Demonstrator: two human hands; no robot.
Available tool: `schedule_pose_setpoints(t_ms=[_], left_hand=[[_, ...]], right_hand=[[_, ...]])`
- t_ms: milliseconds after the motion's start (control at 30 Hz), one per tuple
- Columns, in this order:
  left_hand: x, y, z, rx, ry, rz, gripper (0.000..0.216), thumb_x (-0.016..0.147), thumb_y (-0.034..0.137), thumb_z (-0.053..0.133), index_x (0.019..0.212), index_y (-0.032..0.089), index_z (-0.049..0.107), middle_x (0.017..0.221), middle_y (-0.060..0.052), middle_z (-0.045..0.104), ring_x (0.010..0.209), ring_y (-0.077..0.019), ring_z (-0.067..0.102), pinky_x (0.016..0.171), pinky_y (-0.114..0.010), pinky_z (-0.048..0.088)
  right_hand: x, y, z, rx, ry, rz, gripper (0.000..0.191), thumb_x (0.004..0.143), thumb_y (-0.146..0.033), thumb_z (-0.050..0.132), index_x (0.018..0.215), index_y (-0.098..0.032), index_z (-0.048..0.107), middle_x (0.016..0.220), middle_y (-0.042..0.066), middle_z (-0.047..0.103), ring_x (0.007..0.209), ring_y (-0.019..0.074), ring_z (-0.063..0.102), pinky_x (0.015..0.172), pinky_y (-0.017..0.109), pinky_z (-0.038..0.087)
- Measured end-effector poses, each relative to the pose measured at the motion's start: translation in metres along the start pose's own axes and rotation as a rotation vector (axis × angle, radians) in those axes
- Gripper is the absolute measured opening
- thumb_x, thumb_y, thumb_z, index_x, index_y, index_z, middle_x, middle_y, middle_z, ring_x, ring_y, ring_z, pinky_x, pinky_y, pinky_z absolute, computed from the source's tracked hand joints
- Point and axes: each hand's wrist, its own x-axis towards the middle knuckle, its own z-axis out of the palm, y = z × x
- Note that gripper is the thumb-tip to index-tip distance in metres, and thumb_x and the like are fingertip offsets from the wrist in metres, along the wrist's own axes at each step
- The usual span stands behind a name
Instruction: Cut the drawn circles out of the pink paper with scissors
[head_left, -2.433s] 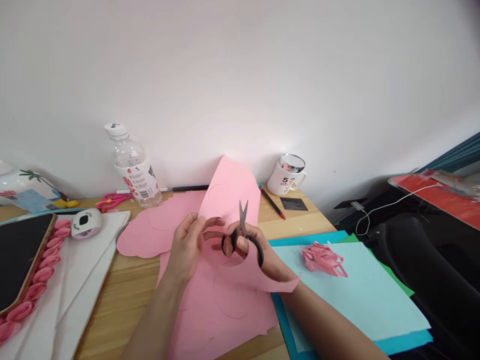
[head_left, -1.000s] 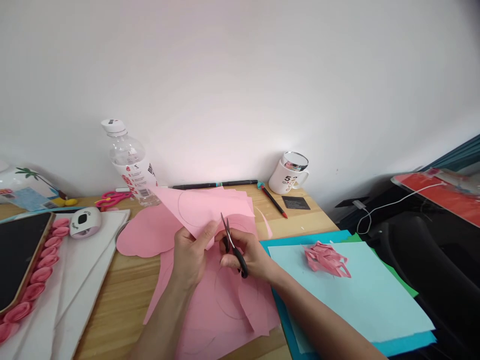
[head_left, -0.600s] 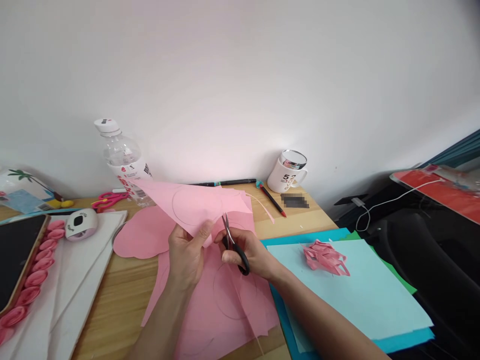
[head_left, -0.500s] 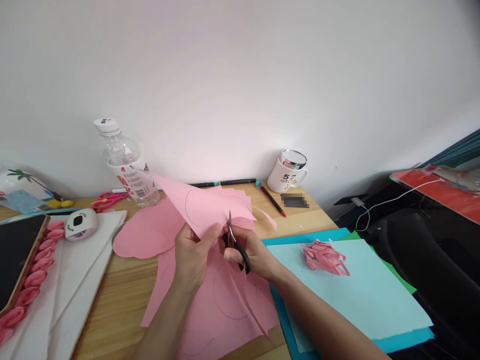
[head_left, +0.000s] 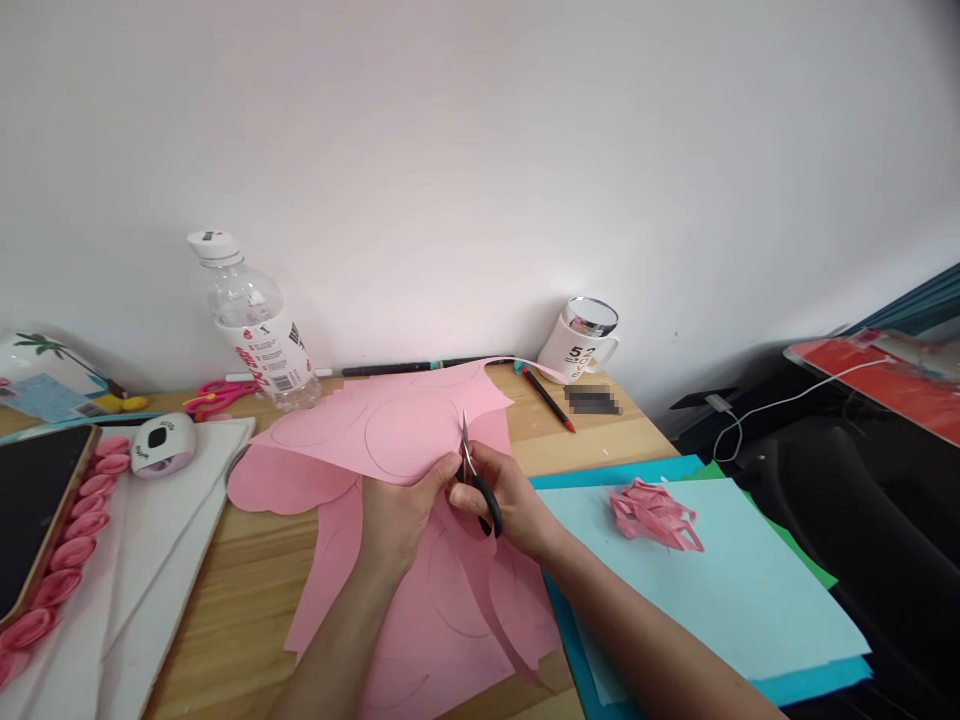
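Note:
My left hand (head_left: 401,510) pinches the near edge of a pink paper sheet (head_left: 390,435) with circles pencilled on it, holding it up off the wooden table (head_left: 247,570). My right hand (head_left: 506,500) grips black-handled scissors (head_left: 476,480), their blades pointing up into the sheet's edge beside my left thumb. More pink sheets (head_left: 442,610) with drawn circles lie flat under both hands.
A plastic bottle (head_left: 251,325), pink scissors (head_left: 217,397), a white mug (head_left: 581,342), a red pencil (head_left: 547,398) and a black pen (head_left: 405,368) stand along the wall. Pale blue paper (head_left: 720,590) bearing pink scraps (head_left: 656,512) lies right. White boards (head_left: 150,560) and pink rolled petals (head_left: 71,540) lie left.
The held sheet has been turned and lowered from upright to nearly flat. The scissors have cut on along its edge, and a thin pink strip now trails toward the mug.

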Motion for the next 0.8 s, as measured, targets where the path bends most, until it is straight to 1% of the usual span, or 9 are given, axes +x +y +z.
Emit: schedule_pose_setpoints(t_ms=[100, 167, 300, 433, 500, 600, 800], left_hand=[[-0.0013, 0.0015, 0.0004, -0.01, -0.006, 0.002, 0.036, 0.056, 0.03, 0.079, 0.086, 0.012, 0.069, 0.085, -0.007, 0.071, 0.082, -0.022, 0.066, 0.08, -0.036, 0.052], [-0.0016, 0.0024, 0.0008, -0.045, -0.002, 0.003, 0.036, 0.058, 0.031, 0.078, 0.088, 0.013, 0.069, 0.083, -0.006, 0.071, 0.082, -0.0217, 0.066, 0.079, -0.035, 0.052], [0.0002, 0.0004, 0.0, -0.131, 0.064, 0.043, 0.038, 0.064, 0.034, 0.074, 0.096, 0.015, 0.068, 0.096, -0.007, 0.071, 0.096, -0.0226, 0.064, 0.085, -0.033, 0.05], [0.0013, -0.0041, -0.0015, -0.089, 0.087, 0.073, 0.041, 0.066, 0.035, 0.073, 0.101, 0.015, 0.066, 0.1, -0.008, 0.07, 0.1, -0.023, 0.062, 0.087, -0.032, 0.048], [0.0005, -0.0057, -0.0018, -0.072, 0.075, 0.101, 0.044, 0.067, 0.034, 0.073, 0.106, 0.016, 0.064, 0.104, -0.008, 0.069, 0.104, -0.023, 0.061, 0.089, -0.032, 0.047], [-0.0011, -0.0067, -0.002, -0.021, 0.053, 0.132, 0.045, 0.068, 0.034, 0.072, 0.109, 0.016, 0.062, 0.108, -0.009, 0.067, 0.106, -0.0235, 0.059, 0.091, -0.033, 0.046], [-0.0018, -0.0065, -0.0018, 0.039, 0.062, 0.172, 0.046, 0.069, 0.035, 0.071, 0.11, 0.017, 0.062, 0.112, -0.009, 0.065, 0.108, -0.0228, 0.058, 0.093, -0.032, 0.045]], right_hand=[[0.0003, 0.0005, -0.0007, -0.03, 0.025, -0.016, 0.041, 0.065, -0.049, 0.073, 0.073, -0.017, 0.048, 0.058, -0.006, 0.041, 0.048, 0.0063, 0.032, 0.042, 0.02, 0.027], [0.0011, 0.0011, -0.0008, -0.026, 0.034, -0.016, 0.042, 0.063, -0.05, 0.073, 0.069, -0.017, 0.047, 0.056, -0.007, 0.038, 0.048, 0.006, 0.029, 0.043, 0.02, 0.024], [0.0027, 0.0017, 0.0, 0.01, 0.023, 0.013, 0.047, 0.057, -0.052, 0.076, 0.065, -0.017, 0.047, 0.053, -0.008, 0.035, 0.049, 0.0055, 0.024, 0.045, 0.021, 0.02], [0.0021, 0.0, -0.0003, 0.031, 0.022, 0.028, 0.049, 0.056, -0.053, 0.077, 0.065, -0.018, 0.045, 0.053, -0.008, 0.032, 0.049, 0.0059, 0.023, 0.045, 0.021, 0.019], [0.001, -0.0014, -0.0013, 0.017, 0.017, 0.01, 0.048, 0.058, -0.053, 0.076, 0.067, -0.017, 0.045, 0.057, -0.007, 0.035, 0.052, 0.0066, 0.027, 0.047, 0.021, 0.022], [-0.0003, -0.0028, -0.0035, -0.006, 0.012, -0.005, 0.047, 0.059, -0.052, 0.076, 0.069, -0.017, 0.046, 0.06, -0.006, 0.039, 0.054, 0.0075, 0.031, 0.048, 0.021, 0.025], [-0.0008, -0.0022, -0.0054, 0.002, 0.019, 0.022, 0.044, 0.062, -0.049, 0.075, 0.067, -0.018, 0.044, 0.057, -0.007, 0.035, 0.05, 0.0066, 0.027, 0.045, 0.021, 0.023]])
